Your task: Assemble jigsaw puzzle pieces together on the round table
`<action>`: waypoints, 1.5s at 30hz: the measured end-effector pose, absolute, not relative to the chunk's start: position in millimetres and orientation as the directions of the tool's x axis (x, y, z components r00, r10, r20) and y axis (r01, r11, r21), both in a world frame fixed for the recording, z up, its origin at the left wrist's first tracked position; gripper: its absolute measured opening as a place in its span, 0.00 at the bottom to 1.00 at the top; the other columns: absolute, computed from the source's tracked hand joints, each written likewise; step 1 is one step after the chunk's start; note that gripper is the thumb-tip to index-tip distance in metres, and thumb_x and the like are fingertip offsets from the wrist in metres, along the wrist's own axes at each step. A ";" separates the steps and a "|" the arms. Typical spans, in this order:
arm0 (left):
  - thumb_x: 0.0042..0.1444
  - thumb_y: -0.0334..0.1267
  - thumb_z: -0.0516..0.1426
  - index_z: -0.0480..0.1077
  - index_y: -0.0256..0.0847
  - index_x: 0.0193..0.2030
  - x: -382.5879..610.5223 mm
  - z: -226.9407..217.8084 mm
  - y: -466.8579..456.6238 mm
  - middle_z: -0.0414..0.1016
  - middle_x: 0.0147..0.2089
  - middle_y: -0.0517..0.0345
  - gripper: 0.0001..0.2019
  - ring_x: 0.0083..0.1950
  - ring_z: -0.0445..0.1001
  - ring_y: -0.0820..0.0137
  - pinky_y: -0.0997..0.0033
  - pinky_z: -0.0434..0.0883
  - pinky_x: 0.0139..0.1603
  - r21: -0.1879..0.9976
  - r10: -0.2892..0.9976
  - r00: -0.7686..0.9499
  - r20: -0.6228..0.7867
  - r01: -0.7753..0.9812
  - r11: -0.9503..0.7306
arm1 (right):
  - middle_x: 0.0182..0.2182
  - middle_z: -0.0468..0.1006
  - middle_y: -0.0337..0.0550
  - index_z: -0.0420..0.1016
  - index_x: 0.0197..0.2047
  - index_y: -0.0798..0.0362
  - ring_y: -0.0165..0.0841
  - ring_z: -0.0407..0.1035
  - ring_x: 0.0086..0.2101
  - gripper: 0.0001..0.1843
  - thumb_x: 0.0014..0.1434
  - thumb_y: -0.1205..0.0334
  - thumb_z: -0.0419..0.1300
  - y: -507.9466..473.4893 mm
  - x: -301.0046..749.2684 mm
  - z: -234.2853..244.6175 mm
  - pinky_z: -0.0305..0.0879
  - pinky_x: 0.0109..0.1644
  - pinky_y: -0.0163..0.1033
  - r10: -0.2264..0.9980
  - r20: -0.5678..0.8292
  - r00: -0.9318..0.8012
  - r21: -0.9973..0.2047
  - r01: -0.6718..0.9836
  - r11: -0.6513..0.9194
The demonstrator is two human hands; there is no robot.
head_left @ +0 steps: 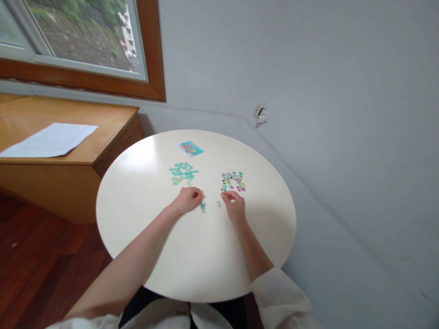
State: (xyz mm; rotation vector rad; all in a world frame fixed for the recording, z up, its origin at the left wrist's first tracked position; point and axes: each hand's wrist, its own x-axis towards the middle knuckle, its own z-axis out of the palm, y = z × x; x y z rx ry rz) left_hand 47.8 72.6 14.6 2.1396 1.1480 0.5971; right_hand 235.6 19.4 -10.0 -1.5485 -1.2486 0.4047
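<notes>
My left hand [189,199] is closed, thumb and fingers pressed together just above a few joined jigsaw puzzle pieces [203,207]. Whether a piece is between those fingertips is hidden. My right hand [236,208] makes a pinch at the near edge of a pile of multicoloured puzzle pieces [239,176]; anything in it is too small to make out. A small pale green puzzle piece [218,204] lies between the two hands. Beyond my left hand spreads a group of mostly turquoise puzzle pieces [183,172].
All of this lies on a round white table [192,265]. A colourful picture card [191,149] rests near its far side. To the left stands a wooden cabinet [113,137] with white paper [51,139] on top. A wall socket [258,111] with a plug is behind the table.
</notes>
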 end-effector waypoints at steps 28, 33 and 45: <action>0.46 0.31 0.50 0.64 0.39 0.23 51.8 8.6 73.3 0.63 0.21 0.65 0.05 0.24 0.60 0.75 0.76 0.56 0.27 0.791 0.906 0.405 0.127 0.510 -0.339 | 0.42 0.78 0.44 0.78 0.37 0.50 0.37 0.67 0.47 0.09 0.52 0.60 0.61 134.7 287.0 24.2 0.52 0.51 0.42 0.933 0.020 0.358 -0.317 0.888 -0.334; 0.46 0.31 0.50 0.64 0.39 0.23 51.5 8.7 72.9 0.63 0.21 0.64 0.05 0.24 0.60 0.75 0.75 0.57 0.28 0.789 0.902 0.414 0.123 0.511 -0.342 | 0.40 0.79 0.44 0.77 0.35 0.51 0.37 0.68 0.45 0.08 0.50 0.61 0.62 137.3 289.1 23.7 0.52 0.50 0.43 0.924 0.005 0.381 -0.355 0.865 -0.355; 0.45 0.30 0.51 0.64 0.39 0.22 51.5 12.1 72.1 0.63 0.20 0.64 0.05 0.24 0.60 0.75 0.75 0.56 0.27 0.794 0.899 0.422 0.118 0.503 -0.340 | 0.33 0.80 0.39 0.75 0.34 0.51 0.29 0.72 0.35 0.07 0.52 0.61 0.58 140.7 298.6 12.2 0.61 0.41 0.34 0.901 0.094 0.424 -0.514 0.796 -0.321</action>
